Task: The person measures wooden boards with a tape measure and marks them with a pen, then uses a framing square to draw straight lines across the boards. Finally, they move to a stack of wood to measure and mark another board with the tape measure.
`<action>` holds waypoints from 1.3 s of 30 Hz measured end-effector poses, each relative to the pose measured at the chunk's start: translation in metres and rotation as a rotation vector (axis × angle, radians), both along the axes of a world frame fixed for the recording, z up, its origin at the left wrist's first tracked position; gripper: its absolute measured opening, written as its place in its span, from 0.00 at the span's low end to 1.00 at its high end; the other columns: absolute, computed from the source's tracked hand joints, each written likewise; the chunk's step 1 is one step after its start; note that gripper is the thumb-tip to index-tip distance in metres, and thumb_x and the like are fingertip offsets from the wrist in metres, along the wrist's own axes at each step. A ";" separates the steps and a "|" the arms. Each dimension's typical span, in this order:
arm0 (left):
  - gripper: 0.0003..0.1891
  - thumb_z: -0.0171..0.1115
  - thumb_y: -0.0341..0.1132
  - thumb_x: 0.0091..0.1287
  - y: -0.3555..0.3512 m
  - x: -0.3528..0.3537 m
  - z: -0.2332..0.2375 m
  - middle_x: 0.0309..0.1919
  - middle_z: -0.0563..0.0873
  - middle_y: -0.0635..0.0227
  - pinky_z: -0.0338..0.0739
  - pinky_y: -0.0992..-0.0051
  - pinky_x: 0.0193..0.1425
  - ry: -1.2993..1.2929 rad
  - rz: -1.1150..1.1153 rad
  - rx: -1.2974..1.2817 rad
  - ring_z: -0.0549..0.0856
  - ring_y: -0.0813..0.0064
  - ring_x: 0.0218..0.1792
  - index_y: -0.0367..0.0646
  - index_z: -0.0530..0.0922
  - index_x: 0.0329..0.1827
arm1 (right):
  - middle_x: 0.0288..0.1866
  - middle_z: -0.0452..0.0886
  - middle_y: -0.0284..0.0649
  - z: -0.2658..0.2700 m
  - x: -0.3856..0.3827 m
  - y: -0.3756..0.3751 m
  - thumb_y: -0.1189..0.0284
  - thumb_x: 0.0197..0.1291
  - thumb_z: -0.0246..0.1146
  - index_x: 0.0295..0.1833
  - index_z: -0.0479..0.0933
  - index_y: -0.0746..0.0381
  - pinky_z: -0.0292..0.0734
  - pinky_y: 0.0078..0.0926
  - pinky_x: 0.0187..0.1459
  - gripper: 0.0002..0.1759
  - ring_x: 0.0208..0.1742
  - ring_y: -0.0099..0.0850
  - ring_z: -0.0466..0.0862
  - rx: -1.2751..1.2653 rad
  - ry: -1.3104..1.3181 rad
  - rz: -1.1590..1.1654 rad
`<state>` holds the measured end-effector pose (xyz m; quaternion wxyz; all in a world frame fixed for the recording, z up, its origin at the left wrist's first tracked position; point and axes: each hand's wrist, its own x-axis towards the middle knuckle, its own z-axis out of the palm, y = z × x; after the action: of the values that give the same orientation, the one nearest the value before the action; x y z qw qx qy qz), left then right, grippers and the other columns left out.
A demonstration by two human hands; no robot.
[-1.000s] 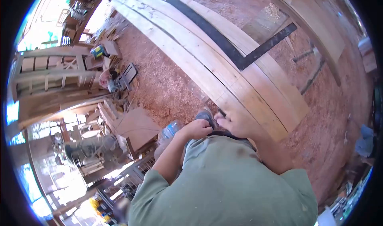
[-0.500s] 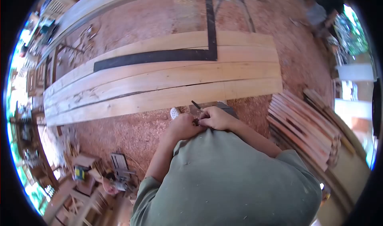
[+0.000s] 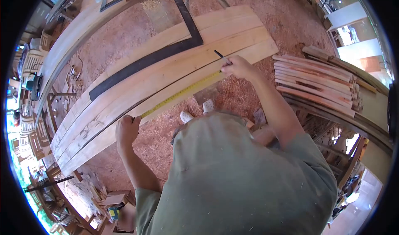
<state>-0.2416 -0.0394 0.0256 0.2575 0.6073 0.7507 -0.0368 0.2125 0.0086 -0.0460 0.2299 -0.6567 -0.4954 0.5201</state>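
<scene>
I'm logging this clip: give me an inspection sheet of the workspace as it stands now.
Surface: long pale boards side by side, dark gaps between some.
Job's things: yellow measuring tape stretched along the nearest board; dark pen; black L-shaped square lying on the boards.
Clutter: wood chips strewn over the floor.
Hands: left hand and right hand hold the tape; right also holds the pen.
Cables: nothing seen clearly.
Surroundings: stacked wooden strips at right.
</scene>
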 end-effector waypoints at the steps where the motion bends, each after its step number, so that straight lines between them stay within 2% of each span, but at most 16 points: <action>1: 0.22 0.63 0.49 0.63 0.001 -0.003 -0.007 0.25 0.84 0.49 0.77 0.57 0.42 0.034 -0.027 0.003 0.85 0.50 0.33 0.33 0.82 0.28 | 0.29 0.82 0.33 -0.013 0.004 0.006 0.72 0.55 0.69 0.38 0.82 0.65 0.74 0.25 0.33 0.08 0.29 0.23 0.79 0.071 -0.046 0.076; 2: 0.22 0.63 0.49 0.63 0.001 -0.006 -0.012 0.25 0.84 0.49 0.77 0.57 0.42 0.043 -0.042 -0.002 0.85 0.50 0.33 0.33 0.82 0.28 | 0.31 0.82 0.32 -0.017 0.004 0.008 0.72 0.55 0.69 0.39 0.82 0.65 0.75 0.22 0.35 0.08 0.31 0.21 0.79 0.144 -0.095 0.150; 8: 0.21 0.63 0.50 0.62 0.005 -0.007 -0.022 0.32 0.86 0.48 0.77 0.57 0.46 0.042 -0.057 -0.101 0.86 0.49 0.38 0.36 0.84 0.33 | 0.31 0.85 0.36 -0.018 0.007 0.009 0.74 0.50 0.72 0.36 0.84 0.65 0.76 0.24 0.39 0.08 0.33 0.24 0.82 0.146 -0.122 0.119; 12: 0.21 0.64 0.50 0.61 0.007 -0.010 -0.030 0.30 0.86 0.50 0.78 0.59 0.44 0.015 -0.035 -0.134 0.86 0.51 0.37 0.36 0.85 0.34 | 0.29 0.85 0.36 -0.008 0.007 0.014 0.73 0.45 0.74 0.33 0.85 0.64 0.76 0.24 0.38 0.09 0.32 0.26 0.83 -0.005 -0.109 0.047; 14: 0.21 0.64 0.50 0.61 0.006 -0.010 -0.026 0.27 0.86 0.51 0.78 0.61 0.41 -0.041 -0.041 -0.094 0.87 0.55 0.34 0.36 0.86 0.36 | 0.28 0.84 0.36 -0.005 0.007 0.015 0.72 0.45 0.75 0.33 0.85 0.64 0.76 0.25 0.37 0.10 0.31 0.26 0.82 0.002 -0.128 0.075; 15: 0.21 0.65 0.49 0.61 0.007 -0.009 -0.024 0.23 0.84 0.53 0.78 0.64 0.36 -0.049 -0.048 -0.086 0.86 0.61 0.27 0.35 0.86 0.37 | 0.27 0.84 0.36 -0.004 0.008 0.017 0.71 0.44 0.75 0.33 0.84 0.64 0.75 0.26 0.36 0.10 0.31 0.26 0.82 0.020 -0.151 0.103; 19: 0.20 0.65 0.45 0.62 0.006 -0.006 -0.023 0.18 0.81 0.59 0.76 0.67 0.29 -0.117 -0.013 -0.073 0.82 0.69 0.19 0.32 0.84 0.35 | 0.27 0.84 0.36 -0.009 0.010 0.016 0.71 0.45 0.74 0.33 0.84 0.64 0.75 0.27 0.34 0.10 0.29 0.25 0.81 0.006 -0.076 0.094; 21: 0.19 0.65 0.45 0.62 0.006 -0.004 -0.022 0.18 0.81 0.59 0.76 0.67 0.29 -0.104 -0.028 -0.078 0.82 0.69 0.19 0.31 0.84 0.35 | 0.26 0.83 0.34 -0.020 0.013 0.017 0.71 0.47 0.73 0.33 0.84 0.63 0.75 0.28 0.34 0.08 0.28 0.24 0.81 0.131 -0.141 0.175; 25: 0.19 0.64 0.44 0.63 0.001 -0.006 -0.028 0.19 0.82 0.57 0.75 0.67 0.30 -0.072 -0.060 -0.040 0.82 0.68 0.21 0.32 0.84 0.34 | 0.26 0.83 0.34 -0.028 0.015 0.016 0.71 0.49 0.73 0.33 0.84 0.62 0.75 0.28 0.35 0.07 0.29 0.25 0.81 0.148 -0.116 0.207; 27: 0.19 0.65 0.44 0.63 0.001 -0.003 -0.027 0.19 0.82 0.56 0.76 0.67 0.31 -0.060 -0.060 -0.023 0.83 0.67 0.22 0.32 0.84 0.34 | 0.26 0.84 0.40 -0.028 0.016 0.015 0.67 0.46 0.74 0.32 0.85 0.59 0.76 0.32 0.37 0.09 0.30 0.33 0.84 0.189 -0.143 0.194; 30: 0.18 0.65 0.44 0.63 0.000 -0.002 -0.031 0.21 0.83 0.55 0.76 0.66 0.34 -0.008 -0.050 -0.016 0.84 0.65 0.26 0.33 0.84 0.35 | 0.26 0.84 0.40 -0.024 0.015 0.015 0.67 0.46 0.73 0.33 0.85 0.59 0.76 0.32 0.37 0.09 0.30 0.34 0.84 0.181 -0.150 0.208; 37: 0.18 0.65 0.45 0.64 -0.002 -0.010 -0.038 0.23 0.84 0.55 0.76 0.65 0.36 -0.038 -0.011 -0.012 0.84 0.64 0.27 0.34 0.84 0.35 | 0.26 0.84 0.40 -0.019 0.014 0.013 0.66 0.47 0.73 0.34 0.85 0.59 0.76 0.33 0.37 0.10 0.30 0.34 0.84 0.174 -0.172 0.203; 39: 0.18 0.65 0.45 0.64 -0.004 -0.009 -0.038 0.23 0.84 0.54 0.76 0.65 0.36 -0.044 0.003 -0.024 0.84 0.63 0.27 0.34 0.84 0.36 | 0.26 0.82 0.36 -0.016 0.013 0.012 0.69 0.51 0.72 0.33 0.82 0.62 0.74 0.29 0.35 0.09 0.29 0.27 0.80 0.152 -0.152 0.202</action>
<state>-0.2502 -0.0431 -0.0120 0.2813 0.6035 0.7454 -0.0321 0.2258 0.0209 -0.0624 0.1875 -0.6216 -0.6129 0.4503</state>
